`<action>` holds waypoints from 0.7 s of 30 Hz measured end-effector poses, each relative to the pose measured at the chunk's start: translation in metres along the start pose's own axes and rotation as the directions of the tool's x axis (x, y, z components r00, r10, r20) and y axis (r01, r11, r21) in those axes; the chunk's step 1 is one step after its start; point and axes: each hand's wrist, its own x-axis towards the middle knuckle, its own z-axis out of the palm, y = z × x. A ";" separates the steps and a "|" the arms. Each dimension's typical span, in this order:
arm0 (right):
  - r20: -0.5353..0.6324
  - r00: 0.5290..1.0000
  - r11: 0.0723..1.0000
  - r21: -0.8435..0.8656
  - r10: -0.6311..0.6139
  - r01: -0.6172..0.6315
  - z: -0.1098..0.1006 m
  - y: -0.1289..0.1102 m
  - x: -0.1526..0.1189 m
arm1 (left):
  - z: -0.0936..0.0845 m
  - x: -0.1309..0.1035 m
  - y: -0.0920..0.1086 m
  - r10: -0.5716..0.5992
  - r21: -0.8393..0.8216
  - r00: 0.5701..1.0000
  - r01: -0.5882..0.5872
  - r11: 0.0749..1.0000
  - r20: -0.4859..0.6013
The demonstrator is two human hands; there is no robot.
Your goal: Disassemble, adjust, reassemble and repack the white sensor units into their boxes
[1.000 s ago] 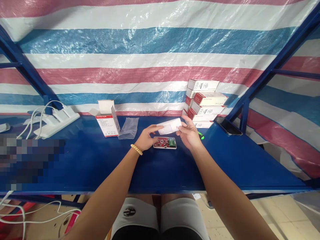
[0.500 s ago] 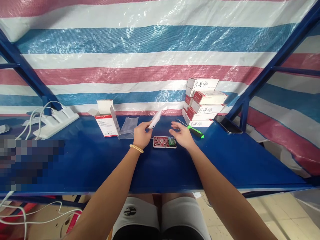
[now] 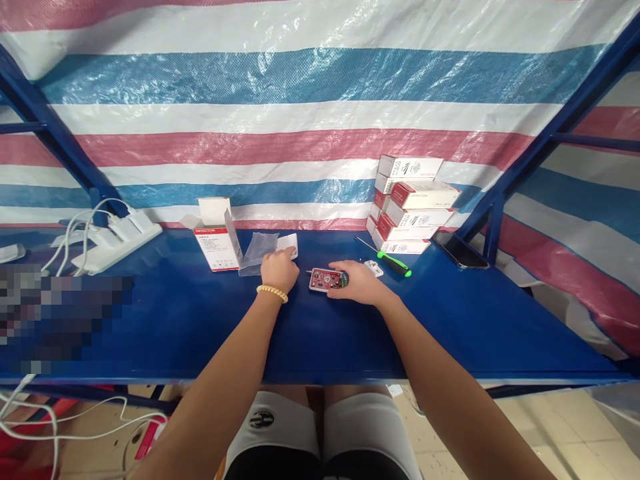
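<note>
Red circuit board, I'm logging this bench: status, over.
Right hand holds red circuit board by right end. Left hand at white piece, grip unclear. Green screwdriver apart, right of board.

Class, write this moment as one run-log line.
left hand: at white cover | right hand: gripping red-board device | green-handled screwdriver: on table | open box: upright

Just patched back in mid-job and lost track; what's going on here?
A person's right hand grips an open device, its red circuitry exposed. The left hand is at a flat white piece beside a clear plastic bag. A green-handled screwdriver lies to the right, near stacked boxes; an open box stands left.
</note>
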 end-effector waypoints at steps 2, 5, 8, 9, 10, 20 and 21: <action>-0.046 0.999 1.000 -0.014 0.004 -0.005 0.002 0.000 0.001 | 0.000 0.000 0.001 0.015 -0.038 0.999 -0.016 0.999 -0.039; -0.108 0.994 1.000 0.001 -0.019 0.019 0.004 0.000 0.002 | 0.000 -0.001 0.004 0.061 -0.152 0.978 -0.092 0.984 -0.202; -0.192 0.980 0.998 0.026 -0.048 0.054 0.006 0.000 0.003 | 0.001 -0.003 0.009 0.054 -0.372 0.963 -0.154 0.915 -0.264; -0.231 0.972 0.998 0.037 -0.034 0.043 0.007 0.000 0.004 | 0.001 -0.004 0.011 0.034 -0.456 0.974 -0.136 0.880 -0.223; -0.270 0.963 0.998 0.054 -0.007 0.023 0.008 0.000 0.004 | 0.002 -0.005 0.013 0.017 -0.533 0.988 -0.098 0.840 -0.154; -0.288 0.955 0.889 0.453 0.069 0.072 0.016 -0.003 0.006 | 0.017 -0.009 0.025 0.140 -0.899 0.939 0.246 0.363 0.314; -0.258 0.965 0.850 0.518 0.051 0.093 0.016 -0.003 0.007 | 0.018 -0.008 0.025 0.108 -0.905 0.947 0.251 0.343 0.303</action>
